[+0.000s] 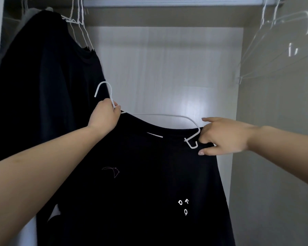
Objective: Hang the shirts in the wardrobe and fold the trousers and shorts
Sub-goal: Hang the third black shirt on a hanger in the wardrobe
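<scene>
The black shirt [140, 174] hangs on a white wire hanger [158, 115] held up in front of the open wardrobe, below the wardrobe rail [167, 1] and not yet hooked on it. The hanger's hook points up toward the rail, well short of it, and one shoulder of the hanger sticks out of the shirt's neck opening on the side farther from the hook. Small white marks are printed low on the shirt's front, and a faint line drawing sits higher up.

The left hand [103, 116] has a closed grip on the hanger's neck, just under the hook, fingers curled round the wire. The right hand [224, 137] pinches the shirt's fabric at the collar, right beside the hanger's exposed bent end; its index finger points out straight above the cloth while thumb and lower fingers hold the fabric.

Under the rail's left end, another dark garment [43, 86] hangs on white hangers [78, 23], touching or nearly touching the held shirt's edge. Under the rail's right end hang several empty hangers [277, 41], blurred, close against the grey side wall [277, 139]. Behind the held shirt, straight below the rail's middle, the pale back panel [167, 68] of the wardrobe shows a soft glare.
</scene>
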A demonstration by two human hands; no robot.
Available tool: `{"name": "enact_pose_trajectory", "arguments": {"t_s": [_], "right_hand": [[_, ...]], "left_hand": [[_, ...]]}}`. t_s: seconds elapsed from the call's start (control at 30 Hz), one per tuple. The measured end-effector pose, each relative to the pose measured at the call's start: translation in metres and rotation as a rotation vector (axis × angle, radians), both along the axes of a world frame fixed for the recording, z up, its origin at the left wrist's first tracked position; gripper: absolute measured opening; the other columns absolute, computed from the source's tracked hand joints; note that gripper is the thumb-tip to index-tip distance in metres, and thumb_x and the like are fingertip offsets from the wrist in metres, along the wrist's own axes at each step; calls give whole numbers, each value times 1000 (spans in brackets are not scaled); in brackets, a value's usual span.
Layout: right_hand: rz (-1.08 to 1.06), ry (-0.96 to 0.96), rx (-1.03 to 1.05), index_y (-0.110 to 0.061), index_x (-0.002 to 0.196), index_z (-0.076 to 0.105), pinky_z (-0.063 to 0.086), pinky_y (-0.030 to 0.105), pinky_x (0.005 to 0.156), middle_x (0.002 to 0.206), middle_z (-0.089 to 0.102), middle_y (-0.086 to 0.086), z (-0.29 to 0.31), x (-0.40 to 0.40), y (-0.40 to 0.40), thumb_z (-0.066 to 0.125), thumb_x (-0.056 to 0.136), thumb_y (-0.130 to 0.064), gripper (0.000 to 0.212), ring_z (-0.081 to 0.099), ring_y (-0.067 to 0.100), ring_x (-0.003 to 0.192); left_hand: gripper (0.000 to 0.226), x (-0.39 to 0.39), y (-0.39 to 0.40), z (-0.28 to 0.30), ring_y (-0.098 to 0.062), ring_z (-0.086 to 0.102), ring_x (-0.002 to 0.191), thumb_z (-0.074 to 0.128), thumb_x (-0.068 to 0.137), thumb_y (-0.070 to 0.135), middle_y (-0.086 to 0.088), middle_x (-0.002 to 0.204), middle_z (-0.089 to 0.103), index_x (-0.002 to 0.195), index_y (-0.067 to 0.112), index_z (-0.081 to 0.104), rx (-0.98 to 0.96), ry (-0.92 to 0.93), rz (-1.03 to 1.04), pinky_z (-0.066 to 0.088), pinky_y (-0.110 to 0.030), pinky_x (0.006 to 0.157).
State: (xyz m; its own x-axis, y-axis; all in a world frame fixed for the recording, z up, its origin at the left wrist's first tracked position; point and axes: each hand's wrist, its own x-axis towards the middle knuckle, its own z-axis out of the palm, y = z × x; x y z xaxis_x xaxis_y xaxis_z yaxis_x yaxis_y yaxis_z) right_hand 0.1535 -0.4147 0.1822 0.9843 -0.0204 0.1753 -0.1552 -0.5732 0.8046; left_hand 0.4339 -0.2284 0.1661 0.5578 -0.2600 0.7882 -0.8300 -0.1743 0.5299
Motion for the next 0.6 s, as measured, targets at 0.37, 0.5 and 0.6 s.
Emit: {"name": "enact_pose_trajectory", "arguments": {"t_s": [0.37, 0.5, 0.6], "right_hand": [[128, 13, -101, -19, 67, 41, 15, 30, 116, 71, 55, -5, 17, -10, -8, 12, 87, -63, 57, 56, 17, 75], [65, 42, -125, -20, 68, 43, 12, 31, 119, 72, 54, -5, 19, -9, -4, 5, 84, -64, 60, 56, 15, 76], [84, 28, -141, -19, 70, 45, 9, 31, 120, 72, 57, -4, 24, 1, 6, 4, 85, -62, 62, 57, 16, 76]], "left_hand": [[25, 10, -1, -18, -18, 64, 70, 45, 99, 23, -8, 97, 57, 108, 3, 56, -73, 185, -120, 59, -42, 78], [18, -3, -8, -19, -25, 66, 73, 47, 96, 21, -8, 93, 62, 97, 6, 56, 24, 5, -70, 58, -44, 74], [16, -14, -17, -22, -24, 61, 84, 47, 96, 22, -8, 102, 60, 94, 9, 55, 93, -112, -11, 51, -37, 77]]}}
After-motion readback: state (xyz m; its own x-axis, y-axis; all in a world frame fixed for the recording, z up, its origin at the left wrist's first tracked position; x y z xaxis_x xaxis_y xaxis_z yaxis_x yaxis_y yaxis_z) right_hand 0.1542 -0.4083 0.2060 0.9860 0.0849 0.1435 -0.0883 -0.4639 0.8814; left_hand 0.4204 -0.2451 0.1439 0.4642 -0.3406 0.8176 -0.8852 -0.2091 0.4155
